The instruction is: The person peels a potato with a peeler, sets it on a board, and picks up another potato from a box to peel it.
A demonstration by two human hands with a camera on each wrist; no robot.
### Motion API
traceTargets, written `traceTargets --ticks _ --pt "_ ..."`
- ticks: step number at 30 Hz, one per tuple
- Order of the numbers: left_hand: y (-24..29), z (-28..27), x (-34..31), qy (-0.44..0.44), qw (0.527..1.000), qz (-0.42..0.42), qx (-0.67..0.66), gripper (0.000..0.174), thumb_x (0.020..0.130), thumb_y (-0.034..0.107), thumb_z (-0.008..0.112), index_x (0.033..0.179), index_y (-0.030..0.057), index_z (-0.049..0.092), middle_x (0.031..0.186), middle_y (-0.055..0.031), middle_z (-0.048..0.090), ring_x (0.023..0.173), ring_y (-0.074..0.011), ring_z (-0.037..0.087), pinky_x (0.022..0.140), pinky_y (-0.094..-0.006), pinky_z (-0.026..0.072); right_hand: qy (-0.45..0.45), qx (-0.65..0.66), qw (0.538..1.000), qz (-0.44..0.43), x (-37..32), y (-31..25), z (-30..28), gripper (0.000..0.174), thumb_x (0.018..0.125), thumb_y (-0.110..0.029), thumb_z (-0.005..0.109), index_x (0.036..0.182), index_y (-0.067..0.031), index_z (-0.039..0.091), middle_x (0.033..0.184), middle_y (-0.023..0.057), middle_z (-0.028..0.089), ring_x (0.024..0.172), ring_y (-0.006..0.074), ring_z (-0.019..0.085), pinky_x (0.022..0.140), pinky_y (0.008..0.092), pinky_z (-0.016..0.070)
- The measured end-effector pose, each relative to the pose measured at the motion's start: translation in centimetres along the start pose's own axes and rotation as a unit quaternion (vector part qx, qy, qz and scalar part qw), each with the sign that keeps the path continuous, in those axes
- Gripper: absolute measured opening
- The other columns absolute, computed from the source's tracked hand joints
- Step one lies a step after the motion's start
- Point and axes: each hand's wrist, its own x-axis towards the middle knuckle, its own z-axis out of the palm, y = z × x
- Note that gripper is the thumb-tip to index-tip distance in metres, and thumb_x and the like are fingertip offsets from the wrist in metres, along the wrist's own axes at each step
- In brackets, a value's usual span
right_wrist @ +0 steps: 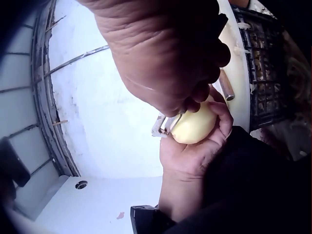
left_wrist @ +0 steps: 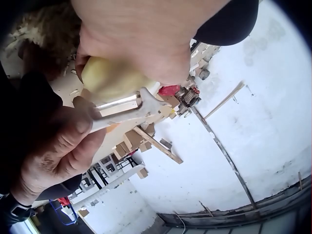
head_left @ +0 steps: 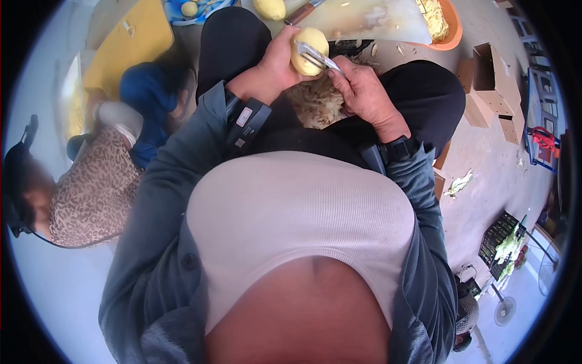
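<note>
A peeled, pale yellow potato (head_left: 316, 37) sits in my left hand (head_left: 279, 64), its fingers curled round it from the left and below. My right hand (head_left: 364, 91) grips the handle of a metal peeler (head_left: 332, 64), whose head lies across the potato. From the right wrist, the peeler's head (right_wrist: 160, 126) shows at the side of the potato (right_wrist: 195, 127), which rests in the left palm (right_wrist: 187, 158). In the left wrist view the peeler (left_wrist: 131, 113) runs alongside the potato (left_wrist: 109, 80). Beneath both hands lies a heap of peelings (head_left: 315, 106).
A whitish cutting board (head_left: 388, 30) holds a wooden-handled knife (head_left: 298, 14) and another peeled potato (head_left: 270, 8). Beyond it stands an orange bowl (head_left: 458, 37) of pale shreds. Cardboard boxes (head_left: 491, 91) are at the right. Another person (head_left: 97, 182) sits at the left.
</note>
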Motion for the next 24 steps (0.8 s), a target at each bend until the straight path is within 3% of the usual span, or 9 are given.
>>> traceTargets --ticks 8,15,17,18,20,24 --pt "-0.9 1.0 0.3 0.072 0.997 -0.015 0.034 0.041 0.089 0.045 0.046 0.112 0.0117 0.055 0.107 -0.0107 0.06 0.098 -0.0294 0.059 0.085 -0.0535 0.0465 0.002 -0.038 0.999 -0.027 0.0 0.3 0.1 0.013 0.089 -0.016 0.052 0.089 -0.0033 0.048 0.073 0.0192 0.057 0.071 0.0404 0.055 0.06 0.0454 0.0437" --pt "-0.9 0.3 0.7 0.072 0.996 -0.057 0.023 0.043 0.09 0.045 0.043 0.112 0.0098 0.055 0.108 -0.0122 0.059 0.098 -0.0303 0.059 0.083 -0.0544 0.047 -0.003 -0.061 0.998 -0.02 -0.1 0.8 0.7 0.014 0.088 -0.016 0.052 0.091 -0.0029 0.049 0.071 0.0206 0.057 0.07 0.0413 0.056 0.06 0.046 0.0443" --pt "-1.3 0.4 0.7 0.119 0.991 -0.05 0.024 0.045 0.091 0.043 0.041 0.113 0.0058 0.053 0.107 -0.0156 0.059 0.097 -0.0335 0.058 0.082 -0.0544 0.0475 -0.017 -0.084 0.994 -0.071 -0.3 1.3 0.8 0.013 0.093 -0.013 0.049 0.088 -0.0021 0.045 0.06 0.0169 0.05 0.056 0.0294 0.057 0.052 0.0385 0.0419" --pt "-1.1 0.4 0.7 0.12 0.991 -0.05 0.024 0.045 0.091 0.043 0.041 0.113 0.0058 0.053 0.107 -0.0156 0.059 0.097 -0.0335 0.058 0.082 -0.0544 0.0475 -0.018 -0.083 0.994 -0.072 -0.4 1.2 0.8 0.013 0.093 -0.013 0.049 0.088 -0.0021 0.045 0.06 0.0169 0.05 0.056 0.0294 0.057 0.052 0.0385 0.0419" --pt "-0.5 0.4 0.8 0.113 0.992 -0.054 -0.029 0.047 0.092 0.042 0.04 0.116 0.0032 0.051 0.108 -0.0192 0.058 0.097 -0.0372 0.057 0.083 -0.054 0.0472 -0.073 -0.05 0.996 -0.028 -0.7 0.8 0.9 0.013 0.088 -0.013 0.053 0.093 -0.0023 0.051 0.072 0.0222 0.058 0.069 0.0404 0.057 0.061 0.044 0.0452" --pt "0.3 0.0 0.9 0.062 0.997 -0.032 -0.033 0.047 0.092 0.04 0.039 0.117 0.0013 0.049 0.11 -0.0215 0.056 0.097 -0.0396 0.056 0.083 -0.0533 0.0468 -0.109 0.0 0.994 0.004 -0.9 1.0 0.3 0.014 0.09 -0.016 0.053 0.094 -0.0023 0.053 0.071 0.0191 0.058 0.065 0.0346 0.057 0.06 0.0386 0.0457"
